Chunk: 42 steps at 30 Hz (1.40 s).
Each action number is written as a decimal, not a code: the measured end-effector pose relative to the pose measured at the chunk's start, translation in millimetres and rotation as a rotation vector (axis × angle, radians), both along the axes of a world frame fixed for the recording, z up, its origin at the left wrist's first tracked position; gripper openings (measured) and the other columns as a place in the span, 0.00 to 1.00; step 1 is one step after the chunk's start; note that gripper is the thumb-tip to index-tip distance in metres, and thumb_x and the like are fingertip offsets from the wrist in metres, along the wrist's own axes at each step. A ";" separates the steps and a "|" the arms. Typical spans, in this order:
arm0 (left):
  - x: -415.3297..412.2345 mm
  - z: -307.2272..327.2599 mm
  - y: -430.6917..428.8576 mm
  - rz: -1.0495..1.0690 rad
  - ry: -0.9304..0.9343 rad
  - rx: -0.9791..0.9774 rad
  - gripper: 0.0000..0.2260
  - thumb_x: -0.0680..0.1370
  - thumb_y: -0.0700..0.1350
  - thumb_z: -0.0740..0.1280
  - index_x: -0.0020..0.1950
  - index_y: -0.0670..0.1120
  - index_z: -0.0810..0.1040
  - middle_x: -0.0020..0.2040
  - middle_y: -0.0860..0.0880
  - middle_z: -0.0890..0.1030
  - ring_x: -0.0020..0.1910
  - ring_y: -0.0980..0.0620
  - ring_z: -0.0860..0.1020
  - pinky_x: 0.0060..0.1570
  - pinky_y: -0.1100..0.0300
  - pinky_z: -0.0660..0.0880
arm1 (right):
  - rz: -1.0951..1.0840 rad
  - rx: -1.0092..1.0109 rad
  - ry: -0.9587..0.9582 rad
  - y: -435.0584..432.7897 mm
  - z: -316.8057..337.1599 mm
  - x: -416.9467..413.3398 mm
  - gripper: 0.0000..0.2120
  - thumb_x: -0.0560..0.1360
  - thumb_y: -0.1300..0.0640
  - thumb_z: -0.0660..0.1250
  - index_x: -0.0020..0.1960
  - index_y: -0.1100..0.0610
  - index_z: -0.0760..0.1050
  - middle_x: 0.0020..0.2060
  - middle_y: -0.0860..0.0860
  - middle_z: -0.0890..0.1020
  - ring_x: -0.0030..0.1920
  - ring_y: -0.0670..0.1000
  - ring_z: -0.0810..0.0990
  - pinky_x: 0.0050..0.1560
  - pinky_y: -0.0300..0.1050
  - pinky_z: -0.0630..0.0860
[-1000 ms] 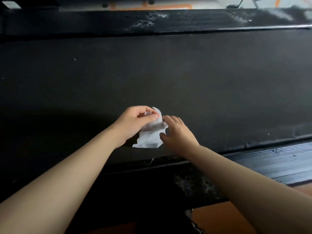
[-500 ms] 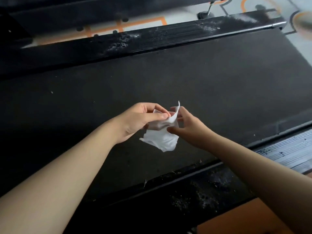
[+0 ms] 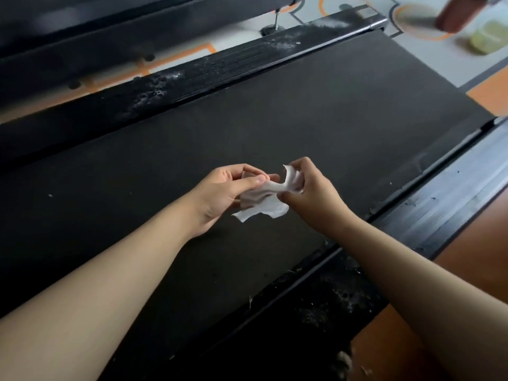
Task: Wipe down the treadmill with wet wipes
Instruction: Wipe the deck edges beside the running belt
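A white wet wipe (image 3: 264,203) hangs crumpled in the air above the black treadmill belt (image 3: 316,111). My left hand (image 3: 222,195) pinches its left edge between thumb and fingers. My right hand (image 3: 310,188) grips its right end, a corner sticking up above the fingers. The wipe is stretched between both hands and does not touch the belt. The far side rail (image 3: 220,70) shows pale dusty patches. The near side rail (image 3: 439,213) is ribbed and speckled with dirt.
A second dark machine (image 3: 123,31) stands beyond the treadmill. The floor (image 3: 486,92) is grey and orange with painted lines. A brown blurred object (image 3: 456,15) and a pale green pack (image 3: 489,39) lie at the top right.
The view has swung right, showing the treadmill's end and the floor. Both hands have lifted the wipe off the belt and pulled it apart between them.
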State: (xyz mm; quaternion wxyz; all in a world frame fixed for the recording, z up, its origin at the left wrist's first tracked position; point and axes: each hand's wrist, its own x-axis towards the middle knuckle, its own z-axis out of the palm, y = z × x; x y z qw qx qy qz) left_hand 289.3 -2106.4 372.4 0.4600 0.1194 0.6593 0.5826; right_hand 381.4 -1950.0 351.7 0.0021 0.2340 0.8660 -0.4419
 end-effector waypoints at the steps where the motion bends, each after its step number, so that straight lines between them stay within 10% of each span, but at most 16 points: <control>1: 3.7 -0.5 4.4 0.018 -0.024 0.018 0.04 0.80 0.43 0.64 0.47 0.48 0.79 0.56 0.51 0.84 0.55 0.51 0.81 0.53 0.57 0.75 | -0.024 0.019 -0.003 3.6 1.8 6.7 0.15 0.74 0.61 0.67 0.59 0.55 0.69 0.47 0.48 0.74 0.41 0.43 0.73 0.34 0.32 0.67; 9: 46.2 -9.5 42.4 0.049 -0.106 0.072 0.06 0.80 0.44 0.64 0.45 0.49 0.79 0.58 0.46 0.83 0.53 0.49 0.81 0.45 0.60 0.78 | -0.088 0.113 -0.044 36.7 8.0 54.7 0.15 0.72 0.65 0.64 0.55 0.52 0.71 0.41 0.48 0.78 0.41 0.52 0.77 0.42 0.49 0.74; 18: 120.3 -10.9 46.6 0.077 -0.227 0.009 0.06 0.81 0.42 0.63 0.44 0.47 0.76 0.42 0.51 0.82 0.40 0.53 0.79 0.40 0.56 0.78 | -0.079 0.108 -0.123 43.0 13.4 131.3 0.16 0.72 0.65 0.66 0.57 0.51 0.72 0.38 0.48 0.76 0.39 0.54 0.76 0.42 0.50 0.75; 29: 173.4 -24.3 44.4 -0.031 -0.209 -0.031 0.07 0.81 0.44 0.63 0.43 0.49 0.76 0.46 0.50 0.79 0.46 0.53 0.78 0.45 0.50 0.78 | -0.091 0.036 -0.175 35.9 -0.1 195.7 0.16 0.74 0.65 0.66 0.56 0.49 0.71 0.37 0.51 0.78 0.30 0.48 0.74 0.33 0.44 0.72; 42: 226.8 -38.8 25.5 -0.080 -0.429 -0.110 0.08 0.83 0.44 0.59 0.46 0.45 0.74 0.40 0.47 0.78 0.42 0.49 0.77 0.41 0.47 0.80 | 0.081 -0.107 -0.404 34.3 2.0 236.0 0.15 0.75 0.62 0.69 0.57 0.48 0.72 0.46 0.50 0.79 0.45 0.56 0.81 0.45 0.57 0.80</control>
